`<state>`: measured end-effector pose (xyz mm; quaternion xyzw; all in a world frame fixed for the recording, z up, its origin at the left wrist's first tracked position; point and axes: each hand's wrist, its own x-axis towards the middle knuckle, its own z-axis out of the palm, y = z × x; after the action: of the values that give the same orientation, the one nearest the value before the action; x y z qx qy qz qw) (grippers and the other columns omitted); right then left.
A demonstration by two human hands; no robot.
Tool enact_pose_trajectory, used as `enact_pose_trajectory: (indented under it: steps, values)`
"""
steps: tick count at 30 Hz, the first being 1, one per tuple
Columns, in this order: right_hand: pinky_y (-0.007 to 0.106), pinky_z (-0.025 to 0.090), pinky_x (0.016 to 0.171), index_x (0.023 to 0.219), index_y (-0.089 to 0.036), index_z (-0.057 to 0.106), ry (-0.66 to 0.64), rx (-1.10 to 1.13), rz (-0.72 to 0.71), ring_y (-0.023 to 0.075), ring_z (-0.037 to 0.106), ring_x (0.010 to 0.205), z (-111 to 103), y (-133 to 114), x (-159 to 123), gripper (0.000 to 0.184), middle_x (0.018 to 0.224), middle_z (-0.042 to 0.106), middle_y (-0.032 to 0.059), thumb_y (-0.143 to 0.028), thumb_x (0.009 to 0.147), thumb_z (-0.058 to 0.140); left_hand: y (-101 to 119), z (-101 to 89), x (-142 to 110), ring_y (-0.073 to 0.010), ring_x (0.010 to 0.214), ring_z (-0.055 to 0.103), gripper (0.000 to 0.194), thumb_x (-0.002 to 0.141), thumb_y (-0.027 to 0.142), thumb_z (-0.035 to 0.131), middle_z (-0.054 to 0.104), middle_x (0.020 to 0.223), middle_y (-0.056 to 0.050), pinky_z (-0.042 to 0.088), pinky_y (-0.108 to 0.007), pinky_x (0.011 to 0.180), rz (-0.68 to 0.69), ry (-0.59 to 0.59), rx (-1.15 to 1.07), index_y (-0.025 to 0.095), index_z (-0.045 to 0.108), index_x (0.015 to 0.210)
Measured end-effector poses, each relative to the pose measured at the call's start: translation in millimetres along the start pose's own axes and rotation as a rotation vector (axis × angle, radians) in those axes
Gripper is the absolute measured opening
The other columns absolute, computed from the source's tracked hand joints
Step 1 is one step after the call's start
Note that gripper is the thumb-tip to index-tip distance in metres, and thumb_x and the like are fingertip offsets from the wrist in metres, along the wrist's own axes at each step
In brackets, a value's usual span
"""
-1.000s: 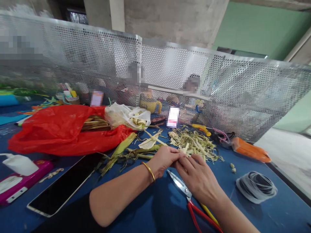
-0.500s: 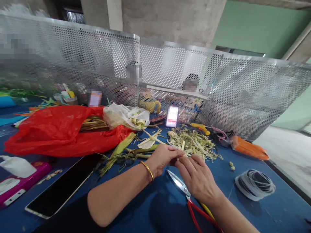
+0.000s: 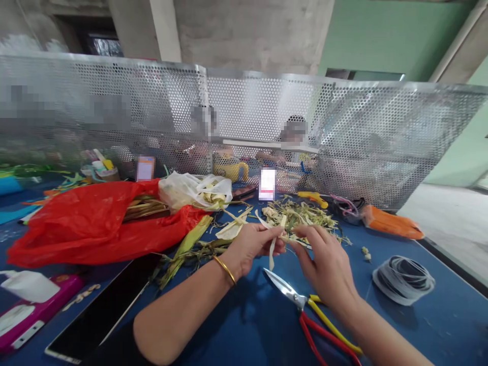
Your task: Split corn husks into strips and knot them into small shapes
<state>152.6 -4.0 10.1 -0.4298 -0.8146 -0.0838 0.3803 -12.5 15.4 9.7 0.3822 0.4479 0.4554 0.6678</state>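
My left hand, with a gold bangle at the wrist, pinches a pale corn husk strip that hangs down from its fingertips. My right hand is closed on the same husk strip from the right. Both hands are held just above the blue table. Right behind them lies a pile of shredded husk strips. Scissors with red and yellow handles lie open on the table under my right wrist.
A red plastic bag with husks and a white bag lie left. A phone, a pink case, a coil of grey bands, an orange packet. A perforated metal screen runs along the back; people sit behind it.
Both hands have lifted slightly and drawn apart, pulling a husk strip out so that it now dangles from my left fingers. The view tilted down a little.
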Motion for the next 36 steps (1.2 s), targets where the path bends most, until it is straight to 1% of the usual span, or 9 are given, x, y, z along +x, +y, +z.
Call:
enact_pose_trajectory:
  steps: [4,9,13,18,23,27,29,33,36]
  values:
    - [0.025,0.036,0.062,0.077,-0.022,0.057,-0.284,0.084,0.184,0.0150,0.057,0.062,1.4,5.2,2.4,0.021,0.066,0.064,-0.0016,-0.033,0.092,0.048,0.4,-2.6,0.6,-0.0138,0.057,0.063,0.043,0.066,0.052,0.072,0.067,0.065,-0.006,0.051,-0.027,0.063,-0.016,-0.003,0.008,0.010,0.066,0.075]
    - [0.024,0.031,0.059,0.070,-0.021,0.056,-0.308,0.076,0.180,0.0147,0.053,0.060,4.5,4.2,1.5,0.025,0.061,0.060,-0.0008,-0.031,0.091,0.045,-5.6,-1.6,2.4,-0.0091,0.048,0.054,0.038,0.056,0.042,0.082,0.057,0.054,0.001,0.045,-0.022,0.051,0.042,-0.040,0.122,0.011,0.061,0.064]
    - [0.024,0.026,0.053,0.062,-0.021,0.054,-0.375,0.139,0.214,0.0133,0.048,0.054,-6.7,8.1,6.2,0.026,0.055,0.055,-0.0018,-0.029,0.086,0.048,-7.0,-2.1,3.9,-0.0071,0.043,0.049,0.034,0.059,0.039,0.079,0.054,0.052,0.003,0.041,-0.021,0.046,0.060,-0.032,0.150,0.012,0.058,0.060]
    - [0.024,0.032,0.056,0.065,-0.021,0.058,-0.503,0.379,0.318,0.0134,0.051,0.059,-14.2,21.5,12.1,0.025,0.060,0.058,-0.0021,-0.033,0.085,0.049,-7.4,-4.7,3.8,-0.0075,0.044,0.049,0.034,0.059,0.039,0.079,0.056,0.054,0.002,0.042,-0.022,0.048,0.062,-0.064,0.209,0.012,0.060,0.064]
    - [0.026,0.036,0.058,0.062,-0.018,0.057,-0.377,0.784,0.611,0.0122,0.047,0.058,1.1,26.2,12.6,0.033,0.058,0.051,-0.0030,-0.048,0.077,0.058,-8.2,-1.0,-1.3,-0.0082,0.046,0.048,0.037,0.058,0.044,0.079,0.053,0.053,0.003,0.042,-0.022,0.047,0.035,-0.170,0.260,0.012,0.061,0.066]
    - [0.025,0.038,0.058,0.055,-0.018,0.052,-0.255,1.065,0.787,0.0111,0.049,0.055,11.4,17.7,9.9,0.034,0.050,0.048,-0.0046,-0.045,0.067,0.068,-9.9,3.8,-4.6,-0.0078,0.044,0.046,0.043,0.066,0.057,0.068,0.053,0.056,0.003,0.043,-0.024,0.048,-0.068,-0.230,0.203,0.014,0.060,0.070]
    - [0.025,0.038,0.056,0.055,-0.018,0.053,-0.198,1.092,0.799,0.0105,0.048,0.053,13.7,14.1,8.8,0.031,0.050,0.051,-0.0040,-0.043,0.067,0.068,-12.0,6.0,-5.4,-0.0068,0.043,0.044,0.043,0.067,0.057,0.067,0.052,0.055,0.004,0.039,-0.022,0.045,-0.071,-0.232,0.203,0.015,0.059,0.070]
    - [0.024,0.035,0.051,0.053,-0.018,0.051,-0.141,1.041,0.741,0.0094,0.044,0.048,17.2,13.3,6.7,0.030,0.048,0.050,-0.0042,-0.040,0.068,0.066,-16.4,9.8,-6.0,-0.0052,0.040,0.037,0.036,0.061,0.045,0.074,0.042,0.047,0.007,0.029,-0.020,0.042,-0.010,-0.162,0.243,0.016,0.053,0.058]
    - [0.025,0.035,0.052,0.054,-0.019,0.049,-0.092,0.939,0.700,0.0098,0.044,0.049,21.2,16.6,4.1,0.029,0.049,0.050,-0.0043,-0.037,0.071,0.063,-16.4,10.4,-6.3,-0.0060,0.040,0.036,0.028,0.062,0.040,0.073,0.040,0.045,0.008,0.030,-0.021,0.043,-0.009,-0.156,0.237,0.015,0.058,0.060]
